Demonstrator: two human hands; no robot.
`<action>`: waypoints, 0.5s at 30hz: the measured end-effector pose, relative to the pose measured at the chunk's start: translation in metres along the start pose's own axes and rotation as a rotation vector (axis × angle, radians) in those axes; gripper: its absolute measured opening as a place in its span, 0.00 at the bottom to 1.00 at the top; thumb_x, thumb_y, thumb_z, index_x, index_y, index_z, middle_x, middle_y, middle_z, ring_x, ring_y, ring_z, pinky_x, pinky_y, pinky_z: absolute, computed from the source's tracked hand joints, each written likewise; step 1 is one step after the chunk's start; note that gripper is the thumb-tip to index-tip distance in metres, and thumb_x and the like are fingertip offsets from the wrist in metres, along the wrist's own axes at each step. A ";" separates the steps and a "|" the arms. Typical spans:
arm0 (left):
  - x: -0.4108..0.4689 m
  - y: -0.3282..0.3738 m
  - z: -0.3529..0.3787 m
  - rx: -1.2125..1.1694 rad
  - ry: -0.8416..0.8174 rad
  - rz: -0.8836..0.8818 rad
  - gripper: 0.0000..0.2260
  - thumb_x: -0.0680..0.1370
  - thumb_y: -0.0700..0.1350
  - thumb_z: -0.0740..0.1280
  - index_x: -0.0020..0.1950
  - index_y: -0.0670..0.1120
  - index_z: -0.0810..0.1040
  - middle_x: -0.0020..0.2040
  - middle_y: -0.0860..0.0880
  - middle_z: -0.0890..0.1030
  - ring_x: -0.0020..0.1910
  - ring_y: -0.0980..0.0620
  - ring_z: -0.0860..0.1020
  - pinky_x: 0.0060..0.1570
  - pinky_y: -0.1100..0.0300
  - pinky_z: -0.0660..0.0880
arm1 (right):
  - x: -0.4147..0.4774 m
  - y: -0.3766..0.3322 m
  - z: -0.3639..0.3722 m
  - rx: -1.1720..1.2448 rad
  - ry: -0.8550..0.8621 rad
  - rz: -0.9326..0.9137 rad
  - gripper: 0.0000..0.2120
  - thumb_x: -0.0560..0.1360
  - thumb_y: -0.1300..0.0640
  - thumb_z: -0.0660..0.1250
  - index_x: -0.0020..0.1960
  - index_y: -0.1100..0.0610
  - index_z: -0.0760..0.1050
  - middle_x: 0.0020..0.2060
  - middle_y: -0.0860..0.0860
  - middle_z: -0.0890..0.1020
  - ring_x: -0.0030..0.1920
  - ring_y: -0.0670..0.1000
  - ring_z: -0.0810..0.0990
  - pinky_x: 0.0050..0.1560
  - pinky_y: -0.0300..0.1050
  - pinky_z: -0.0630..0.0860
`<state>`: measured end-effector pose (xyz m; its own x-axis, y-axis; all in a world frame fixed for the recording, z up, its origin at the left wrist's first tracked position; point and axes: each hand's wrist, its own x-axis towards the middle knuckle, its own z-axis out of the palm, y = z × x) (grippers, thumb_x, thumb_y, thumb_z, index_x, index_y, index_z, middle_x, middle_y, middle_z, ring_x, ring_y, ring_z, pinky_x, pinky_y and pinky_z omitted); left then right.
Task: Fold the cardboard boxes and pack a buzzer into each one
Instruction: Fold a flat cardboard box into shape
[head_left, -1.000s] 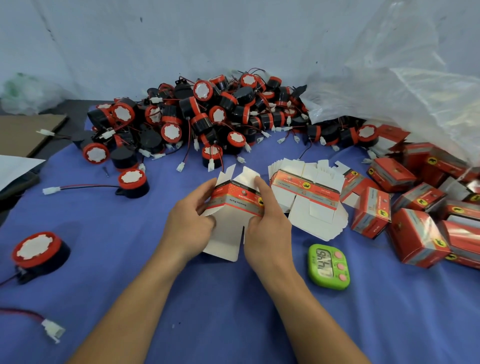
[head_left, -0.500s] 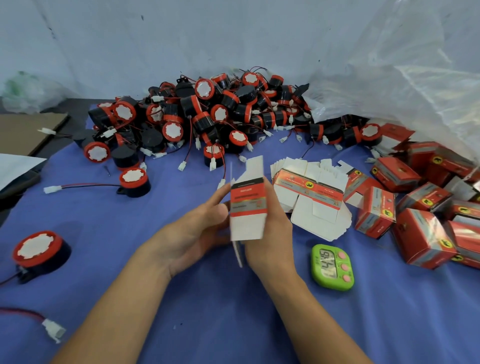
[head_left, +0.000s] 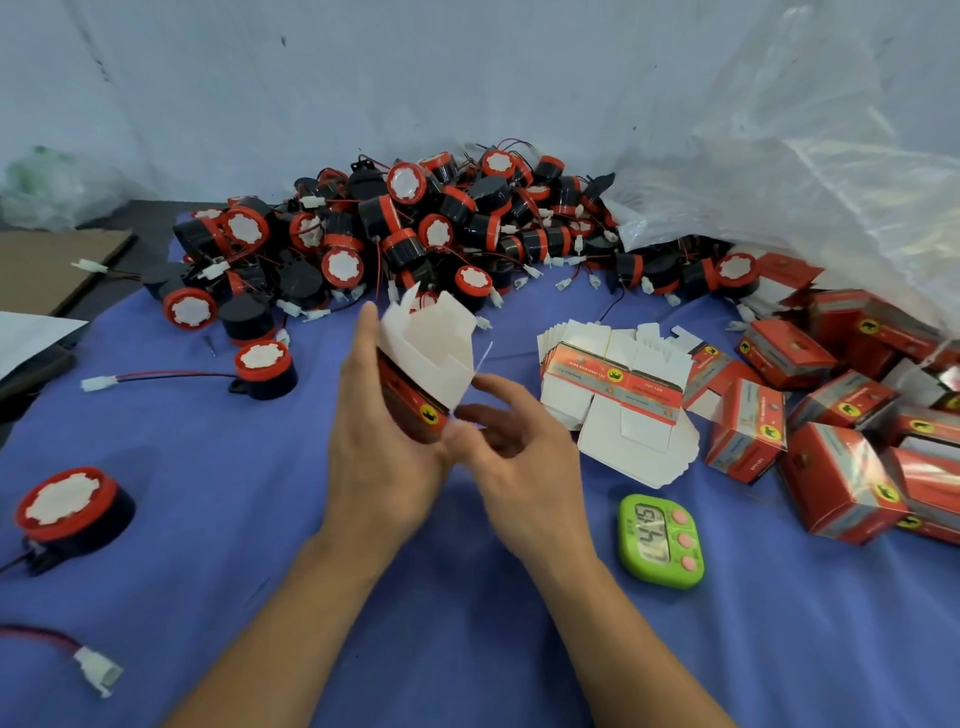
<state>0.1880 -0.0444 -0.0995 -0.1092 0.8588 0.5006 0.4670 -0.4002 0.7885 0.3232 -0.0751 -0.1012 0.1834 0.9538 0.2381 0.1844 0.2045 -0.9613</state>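
Red-and-white half-folded cardboard box (head_left: 426, 364), flaps up: gripped in left hand (head_left: 384, 441); right hand (head_left: 519, 457) fingers loosely spread, holding nothing, beside it.

The near strip of the bench (head_left: 467, 649) lies bare between a lone buzzer (head_left: 67, 512) at the near left and a green timer (head_left: 661, 540) at the near right. Far across the middle, a heap of buzzers (head_left: 405, 228) bars the way. A flat box stack (head_left: 618, 384) and the folded boxes (head_left: 841, 415) crowd the right side. Another buzzer (head_left: 265, 366) with its wire sits left of the hands; open cloth lies around it.
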 end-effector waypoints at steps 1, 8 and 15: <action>-0.003 0.001 0.004 0.014 0.002 0.031 0.52 0.69 0.48 0.80 0.83 0.61 0.48 0.74 0.68 0.61 0.72 0.75 0.60 0.64 0.79 0.62 | -0.001 -0.001 0.002 -0.009 -0.011 -0.021 0.22 0.69 0.47 0.74 0.62 0.36 0.77 0.50 0.39 0.86 0.46 0.45 0.85 0.47 0.40 0.81; -0.011 0.015 0.009 -0.134 -0.073 -0.011 0.53 0.64 0.56 0.79 0.78 0.72 0.49 0.74 0.66 0.68 0.70 0.67 0.71 0.55 0.78 0.71 | 0.013 0.001 -0.009 0.111 0.062 -0.059 0.20 0.72 0.53 0.73 0.62 0.40 0.78 0.59 0.42 0.84 0.63 0.45 0.81 0.60 0.57 0.81; 0.004 0.007 -0.004 -0.493 -0.041 -0.242 0.34 0.68 0.43 0.65 0.75 0.60 0.69 0.67 0.58 0.77 0.58 0.60 0.78 0.47 0.66 0.78 | 0.019 0.003 -0.024 0.251 -0.131 0.120 0.19 0.71 0.56 0.74 0.61 0.50 0.78 0.57 0.52 0.86 0.61 0.55 0.83 0.65 0.63 0.77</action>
<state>0.1872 -0.0452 -0.0902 -0.1239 0.9527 0.2774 -0.0343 -0.2835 0.9584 0.3505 -0.0619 -0.0966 0.0606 0.9914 0.1163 -0.0788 0.1209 -0.9895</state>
